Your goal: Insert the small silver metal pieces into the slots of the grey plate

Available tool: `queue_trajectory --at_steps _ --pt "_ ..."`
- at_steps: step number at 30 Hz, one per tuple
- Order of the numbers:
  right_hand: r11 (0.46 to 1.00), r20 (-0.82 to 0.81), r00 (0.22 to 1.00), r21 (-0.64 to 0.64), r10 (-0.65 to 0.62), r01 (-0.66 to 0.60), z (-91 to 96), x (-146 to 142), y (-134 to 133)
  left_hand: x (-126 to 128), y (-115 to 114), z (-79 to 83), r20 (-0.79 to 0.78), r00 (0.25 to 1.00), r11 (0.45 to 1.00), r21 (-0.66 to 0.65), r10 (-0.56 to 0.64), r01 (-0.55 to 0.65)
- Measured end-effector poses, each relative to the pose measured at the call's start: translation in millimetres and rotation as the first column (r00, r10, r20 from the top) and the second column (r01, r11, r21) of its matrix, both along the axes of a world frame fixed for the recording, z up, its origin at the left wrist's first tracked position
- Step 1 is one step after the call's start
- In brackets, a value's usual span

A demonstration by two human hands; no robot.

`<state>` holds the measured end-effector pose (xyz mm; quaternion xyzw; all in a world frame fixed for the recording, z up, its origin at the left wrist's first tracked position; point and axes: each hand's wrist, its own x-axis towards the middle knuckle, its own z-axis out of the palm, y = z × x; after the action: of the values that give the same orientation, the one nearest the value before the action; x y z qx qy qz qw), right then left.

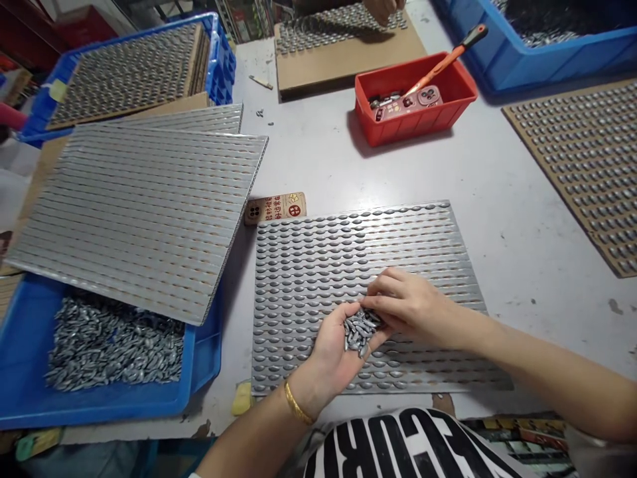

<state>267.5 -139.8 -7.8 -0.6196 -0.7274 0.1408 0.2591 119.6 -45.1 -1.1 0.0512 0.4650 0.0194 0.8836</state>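
Note:
My left hand (pixel 332 352) is cupped palm up over the near part of a metal tray with oval slots (pixel 308 265), holding a small heap of grey metal pieces (pixel 359 330). My right hand (pixel 405 302) reaches into that heap from the right, its fingertips pinched on the pieces. A gold bracelet (pixel 297 403) sits on my left wrist. Many slots of the tray hold pieces.
A blue bin of loose metal pieces (pixel 107 345) stands at the near left, partly covered by a ribbed metal sheet (pixel 144 212). A red bin (pixel 413 99) with an orange-handled tool sits beyond. Filled cardboard boards lie at right (pixel 582 153) and back; another person's hand (pixel 383 8) works there.

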Motion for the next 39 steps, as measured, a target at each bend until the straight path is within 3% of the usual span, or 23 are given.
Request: queue_trajectory --at_steps 5,8,12,20,26,33,36,39 --pt "0.998 -0.005 0.999 0.028 -0.047 0.047 -5.9 -3 -5 0 1 0.0 0.032 0.999 1.0 -0.002 -0.012 0.012" --pt "0.992 -0.183 0.975 0.0 -0.124 0.126 -7.1 -2 -8 0 2 1.3 0.059 0.998 1.0 0.007 -0.025 0.025" --pt "0.974 -0.442 0.868 -0.1 -0.226 0.203 -6.3 0 -13 -1 1 -0.4 0.033 0.998 0.999 0.011 -0.051 0.051" --pt "0.983 -0.333 0.925 -0.036 -0.181 0.179 -12.4 5 -20 -3 1 -3.4 0.04 0.997 0.993 0.096 -0.071 0.067" --pt "0.977 -0.419 0.883 -0.121 -0.21 0.175 -15.4 11 -22 0 6 3.7 0.032 0.993 0.993 0.049 -0.111 0.11" --pt "0.968 -0.565 0.799 -0.237 -0.204 0.08 -15.2 20 -20 1 7 -0.2 0.045 0.994 0.993 0.054 -0.103 0.101" --pt "0.949 -0.541 0.785 -0.249 -0.303 0.195 -20.1 27 -17 2 8 0.1 0.022 0.994 0.994 0.034 -0.105 0.104" --pt "0.932 -0.376 0.854 -0.173 -0.36 0.317 -28.9 32 -13 2 12 3.3 -0.015 0.996 0.995 0.036 -0.091 0.091"
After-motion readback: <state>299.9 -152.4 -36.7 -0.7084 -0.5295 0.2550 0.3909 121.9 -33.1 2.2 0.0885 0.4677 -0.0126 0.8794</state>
